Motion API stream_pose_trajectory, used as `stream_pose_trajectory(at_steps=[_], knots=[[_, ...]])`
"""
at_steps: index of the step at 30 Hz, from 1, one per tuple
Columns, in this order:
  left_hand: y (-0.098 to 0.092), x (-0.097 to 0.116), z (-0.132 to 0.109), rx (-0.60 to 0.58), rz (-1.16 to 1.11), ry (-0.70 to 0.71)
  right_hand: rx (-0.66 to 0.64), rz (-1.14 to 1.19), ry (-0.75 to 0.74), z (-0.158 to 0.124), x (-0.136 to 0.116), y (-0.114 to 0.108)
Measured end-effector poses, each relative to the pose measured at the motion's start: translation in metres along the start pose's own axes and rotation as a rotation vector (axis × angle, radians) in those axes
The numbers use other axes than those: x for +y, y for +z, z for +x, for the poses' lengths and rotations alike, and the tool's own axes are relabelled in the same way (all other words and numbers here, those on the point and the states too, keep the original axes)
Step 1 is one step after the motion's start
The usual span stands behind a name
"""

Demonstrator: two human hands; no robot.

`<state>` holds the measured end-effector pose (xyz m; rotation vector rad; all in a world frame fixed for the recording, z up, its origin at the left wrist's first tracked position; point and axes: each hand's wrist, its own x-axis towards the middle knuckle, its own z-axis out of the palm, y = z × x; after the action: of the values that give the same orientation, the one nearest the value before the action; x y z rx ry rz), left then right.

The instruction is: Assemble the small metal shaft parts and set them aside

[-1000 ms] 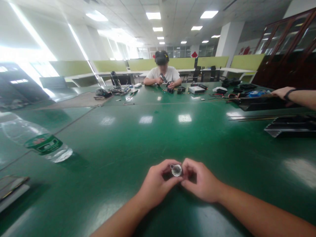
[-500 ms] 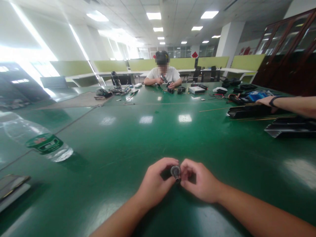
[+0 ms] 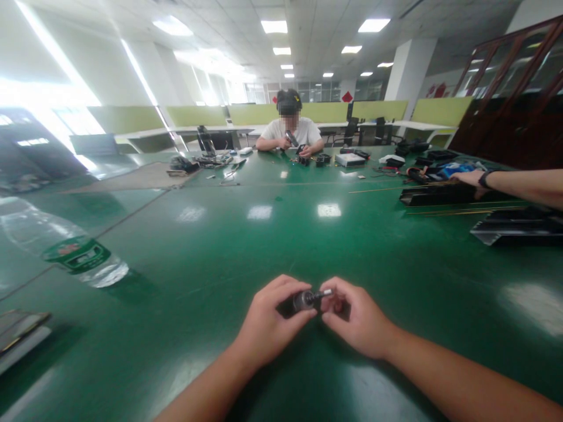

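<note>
Low in the middle of the view, my left hand [image 3: 275, 313] grips a small dark cylindrical metal part [image 3: 303, 300] between thumb and fingers. A narrow stepped shaft with a bright metal end sticks out of it toward the right. Close by on that side is my right hand [image 3: 358, 319], its fingers curled and the thumb apart from the index finger. The shaft's tip lies at the right index finger; whether they touch I cannot tell. Both hands are just above the green tabletop [image 3: 246, 252].
A clear water bottle [image 3: 83, 255] leans at the left, behind a flat dark object [image 3: 21, 334]. Black channel-shaped pieces [image 3: 505, 225] and thin rods lie at right, near another person's hand [image 3: 472, 177]. Across the table, a seated person [image 3: 288, 129] holds a tool among several small parts.
The dark metal part has turned in my left hand: its shaft pointed toward me before and now points right. My right hand has barely moved.
</note>
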<state>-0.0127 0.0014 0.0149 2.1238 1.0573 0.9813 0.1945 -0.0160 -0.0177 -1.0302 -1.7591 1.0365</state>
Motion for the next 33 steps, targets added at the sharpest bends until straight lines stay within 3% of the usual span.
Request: stream_pose_trajectory(at_steps=[7,25,33], knots=[[0.001,-0.003,-0.001,-0.006,0.050,0.011,0.017,0.008,0.057,0.000,0.000,0.000],[0.008,-0.009,-0.005,-0.048,0.058,0.081,0.032,-0.080,-0.020,0.003,-0.004,0.000],[0.012,-0.008,-0.007,-0.046,0.086,0.044,0.039,-0.085,0.013,0.005,-0.001,-0.002]])
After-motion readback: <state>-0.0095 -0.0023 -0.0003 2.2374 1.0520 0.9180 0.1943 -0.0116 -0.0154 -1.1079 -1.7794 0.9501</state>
